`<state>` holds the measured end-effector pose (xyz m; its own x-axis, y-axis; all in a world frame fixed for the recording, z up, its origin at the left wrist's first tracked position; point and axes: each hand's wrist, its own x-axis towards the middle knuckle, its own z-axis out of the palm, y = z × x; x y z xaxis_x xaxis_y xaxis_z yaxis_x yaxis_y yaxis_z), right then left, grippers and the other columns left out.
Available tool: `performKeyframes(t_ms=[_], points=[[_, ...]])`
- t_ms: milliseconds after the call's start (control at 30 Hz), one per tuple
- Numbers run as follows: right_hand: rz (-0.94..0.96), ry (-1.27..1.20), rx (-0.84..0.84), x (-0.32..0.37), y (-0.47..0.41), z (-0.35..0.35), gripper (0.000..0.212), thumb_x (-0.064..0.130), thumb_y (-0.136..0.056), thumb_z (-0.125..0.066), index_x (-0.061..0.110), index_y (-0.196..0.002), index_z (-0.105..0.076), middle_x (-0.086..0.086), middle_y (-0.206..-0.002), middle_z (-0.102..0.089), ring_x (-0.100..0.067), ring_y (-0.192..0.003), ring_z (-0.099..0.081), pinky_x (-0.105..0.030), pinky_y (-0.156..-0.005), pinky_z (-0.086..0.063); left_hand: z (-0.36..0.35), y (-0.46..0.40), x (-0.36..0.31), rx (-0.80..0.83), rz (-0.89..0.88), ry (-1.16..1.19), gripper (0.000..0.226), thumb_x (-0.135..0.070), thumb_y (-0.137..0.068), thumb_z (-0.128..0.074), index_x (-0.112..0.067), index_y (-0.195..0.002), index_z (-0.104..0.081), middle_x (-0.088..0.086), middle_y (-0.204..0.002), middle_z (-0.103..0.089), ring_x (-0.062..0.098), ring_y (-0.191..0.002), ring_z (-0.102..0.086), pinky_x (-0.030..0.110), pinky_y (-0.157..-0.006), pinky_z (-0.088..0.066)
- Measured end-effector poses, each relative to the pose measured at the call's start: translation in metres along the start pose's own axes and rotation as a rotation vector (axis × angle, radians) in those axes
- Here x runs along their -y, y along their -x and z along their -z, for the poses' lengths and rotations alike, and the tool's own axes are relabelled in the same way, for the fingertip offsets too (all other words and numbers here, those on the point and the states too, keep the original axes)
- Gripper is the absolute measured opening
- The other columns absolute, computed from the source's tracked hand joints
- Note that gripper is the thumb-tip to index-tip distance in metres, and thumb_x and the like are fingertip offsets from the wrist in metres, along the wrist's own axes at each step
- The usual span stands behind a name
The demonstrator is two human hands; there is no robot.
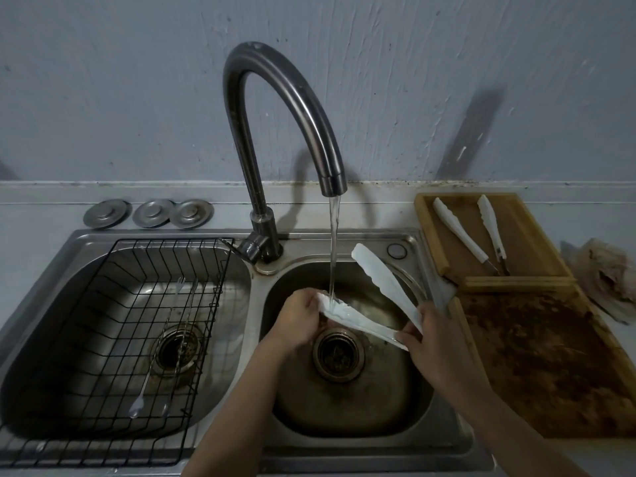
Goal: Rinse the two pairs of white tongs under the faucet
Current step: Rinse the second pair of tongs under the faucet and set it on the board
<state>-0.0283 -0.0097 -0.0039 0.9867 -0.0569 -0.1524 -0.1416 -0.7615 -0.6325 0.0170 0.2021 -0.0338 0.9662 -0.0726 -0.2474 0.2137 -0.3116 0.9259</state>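
One pair of white tongs (382, 280) is spread open over the right sink basin (347, 404). My right hand (437, 342) grips its hinge end. My left hand (299, 321) pinches the tip of the lower arm, which lies under the water stream (333, 249) running from the dark curved faucet (275, 108). The upper arm points up and away from the stream. The second pair of white tongs (471, 232) lies in a wooden tray (537, 249) on the counter to the right, touched by neither hand.
A black wire rack (113, 342) sits in the left basin with metal utensils (161, 346) in it. Three round metal sink stoppers (151, 212) lie behind that basin. A stained wooden board (537, 363) lies right of the sink. Crumpled plastic (609, 273) sits at the far right.
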Motion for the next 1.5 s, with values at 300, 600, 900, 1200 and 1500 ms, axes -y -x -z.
performKeyframes(t_ms=[300,600,900,1200,1500], points=[[-0.104,-0.287,0.477,0.012,-0.005,0.001,0.027,0.050,-0.092,-0.034,0.026,-0.103,-0.041,0.000,-0.056,-0.054,-0.007,-0.031,-0.045,-0.019,-0.033,-0.034,0.023,0.020,-0.011,0.017,0.095,0.824,0.052,-0.038,-0.099,-0.025,-0.002,-0.102,-0.062,0.007,-0.082,-0.076,0.019,-0.077,-0.072,0.027,-0.061,-0.058],[0.092,-0.170,0.443,0.016,-0.001,-0.014,0.066,0.046,-0.076,-0.068,0.031,-0.128,-0.032,0.003,-0.099,-0.057,-0.006,-0.078,-0.061,-0.015,-0.059,-0.046,0.028,0.022,-0.009,-0.475,-0.185,0.234,0.047,-0.013,-0.092,-0.054,-0.012,-0.046,-0.046,-0.009,-0.032,-0.046,0.001,-0.033,-0.041,0.010,-0.041,-0.032],[0.129,-0.195,0.347,0.012,-0.008,-0.015,0.021,0.051,-0.089,-0.042,0.036,-0.086,-0.057,0.014,-0.073,-0.063,0.003,-0.068,-0.057,-0.014,-0.065,-0.042,0.032,0.008,0.005,-0.434,0.168,0.781,0.023,-0.025,-0.098,-0.038,-0.018,-0.089,-0.058,0.001,-0.089,-0.064,0.014,-0.078,-0.058,0.027,-0.070,-0.045],[-0.129,-0.498,0.563,-0.003,0.004,-0.009,0.064,0.052,-0.088,-0.026,0.000,-0.099,-0.062,-0.001,-0.045,-0.052,-0.009,-0.030,-0.036,-0.017,-0.033,-0.029,-0.017,0.013,0.015,-0.148,0.241,0.489,0.050,0.002,-0.067,-0.078,-0.012,-0.112,-0.061,0.011,-0.110,-0.068,0.024,-0.100,-0.066,0.040,-0.085,-0.057],[-0.061,-0.488,0.365,0.000,0.011,-0.001,0.050,0.046,-0.088,-0.031,0.007,-0.059,-0.047,-0.017,-0.058,-0.043,-0.008,-0.040,-0.043,-0.011,-0.038,-0.036,-0.016,0.005,-0.002,-0.297,0.091,0.304,0.014,-0.004,-0.088,-0.058,-0.001,-0.085,-0.072,0.008,-0.067,-0.071,0.018,-0.058,-0.067,0.027,-0.056,-0.056]])
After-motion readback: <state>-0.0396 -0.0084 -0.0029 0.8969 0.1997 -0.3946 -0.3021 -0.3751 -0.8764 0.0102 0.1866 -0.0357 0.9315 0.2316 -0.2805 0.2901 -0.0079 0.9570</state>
